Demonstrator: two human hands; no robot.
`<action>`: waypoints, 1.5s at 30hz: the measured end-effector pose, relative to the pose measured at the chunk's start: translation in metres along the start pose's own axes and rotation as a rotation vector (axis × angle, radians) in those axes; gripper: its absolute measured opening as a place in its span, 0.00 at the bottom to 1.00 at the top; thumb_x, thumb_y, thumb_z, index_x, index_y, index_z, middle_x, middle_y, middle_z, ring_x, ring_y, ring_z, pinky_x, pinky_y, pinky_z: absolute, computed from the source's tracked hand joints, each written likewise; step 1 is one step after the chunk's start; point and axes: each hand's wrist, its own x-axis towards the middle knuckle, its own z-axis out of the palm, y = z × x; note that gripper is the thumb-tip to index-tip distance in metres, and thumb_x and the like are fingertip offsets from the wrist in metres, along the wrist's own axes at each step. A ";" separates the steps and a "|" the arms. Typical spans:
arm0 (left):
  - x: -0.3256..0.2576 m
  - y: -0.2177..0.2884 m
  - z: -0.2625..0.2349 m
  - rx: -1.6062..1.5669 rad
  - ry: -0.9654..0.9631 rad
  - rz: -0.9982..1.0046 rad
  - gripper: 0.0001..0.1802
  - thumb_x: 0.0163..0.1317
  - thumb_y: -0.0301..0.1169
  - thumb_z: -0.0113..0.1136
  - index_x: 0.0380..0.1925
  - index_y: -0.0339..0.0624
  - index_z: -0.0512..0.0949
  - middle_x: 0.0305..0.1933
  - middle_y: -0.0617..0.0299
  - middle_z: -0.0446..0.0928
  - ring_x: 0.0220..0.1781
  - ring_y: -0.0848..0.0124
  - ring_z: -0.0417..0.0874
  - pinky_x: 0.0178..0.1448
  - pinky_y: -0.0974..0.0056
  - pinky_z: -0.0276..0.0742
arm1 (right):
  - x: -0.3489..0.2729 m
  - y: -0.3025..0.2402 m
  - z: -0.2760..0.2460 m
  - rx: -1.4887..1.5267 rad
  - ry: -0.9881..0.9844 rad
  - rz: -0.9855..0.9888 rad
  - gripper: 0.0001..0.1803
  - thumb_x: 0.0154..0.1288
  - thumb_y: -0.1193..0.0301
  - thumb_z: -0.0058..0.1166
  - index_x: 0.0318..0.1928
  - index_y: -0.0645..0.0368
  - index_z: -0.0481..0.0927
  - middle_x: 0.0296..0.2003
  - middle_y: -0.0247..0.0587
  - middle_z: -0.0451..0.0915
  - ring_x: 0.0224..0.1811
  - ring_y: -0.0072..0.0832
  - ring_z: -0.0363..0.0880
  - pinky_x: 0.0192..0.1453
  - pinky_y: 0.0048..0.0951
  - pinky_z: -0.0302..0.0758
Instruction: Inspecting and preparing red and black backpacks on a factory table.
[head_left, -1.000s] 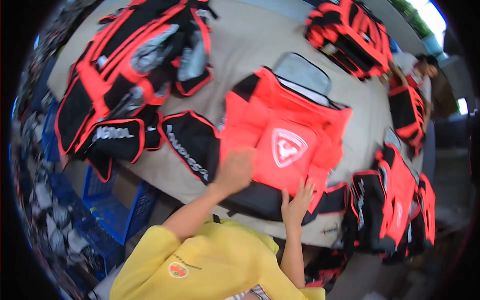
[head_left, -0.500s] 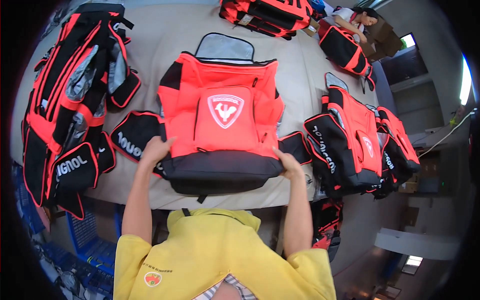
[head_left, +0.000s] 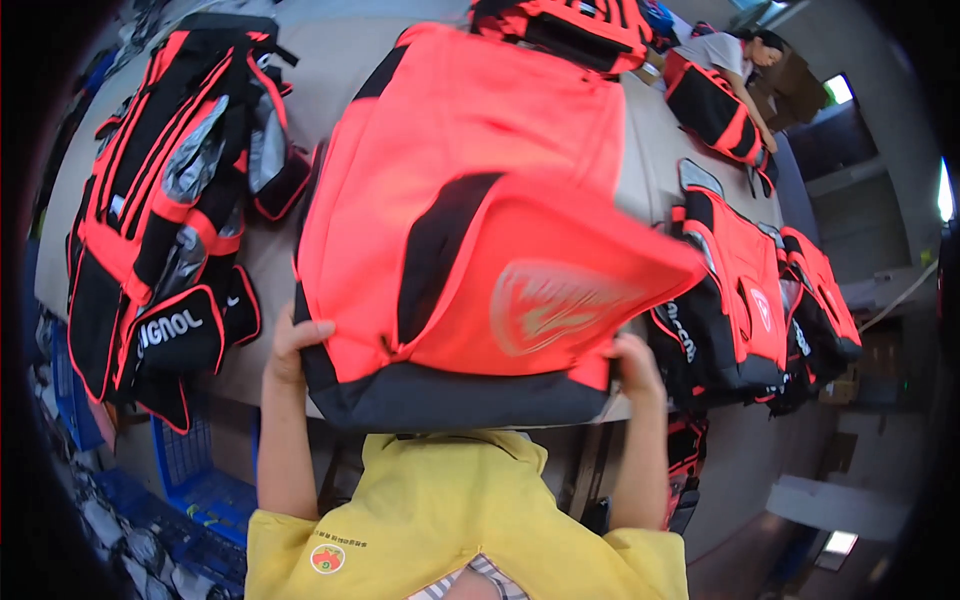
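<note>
Nearest, left hand (head_left: 292,350): thumb over the front face, fingers clamped on the lower left corner of the red backpack; a corner hold, probably for a firm grip on the stiffer base.
Right hand (head_left: 638,368): blurred at the opposite lower corner, thumb side against the bag; cannot tell whether its fingers are closed. Paired corners likely keep the load level.
Red backpack (head_left: 480,110): between both sets of fingers, black base (head_left: 460,397) toward the yellow shirt (head_left: 450,490), body reaching away over the bench (head_left: 335,60). Lifted or resting, cannot tell.
Front pocket (head_left: 570,290): standing out from the body, between the fingers but untouched; apparently loose, being held only at the base.
Blue crate (head_left: 205,465): below and left of the left fingers, beyond the bench edge.
Black-and-red bag (head_left: 165,200): left of the left fingers, laid lengthwise, perhaps leaving the middle for handling.
Two red bags (head_left: 735,270): right of the right fingers, side by side, bases nearward, perhaps ranked to save room.
Co-worker (head_left: 715,52): far right beyond the right fingers, arm alongside another bag (head_left: 715,115).
</note>
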 end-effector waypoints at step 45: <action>-0.012 -0.186 -0.097 0.367 0.429 -0.172 0.46 0.67 0.49 0.75 0.74 0.30 0.66 0.65 0.48 0.79 0.67 0.62 0.80 0.73 0.59 0.73 | -0.032 0.189 0.105 0.480 0.304 0.369 0.38 0.72 0.45 0.66 0.74 0.45 0.67 0.67 0.36 0.73 0.67 0.38 0.74 0.65 0.60 0.78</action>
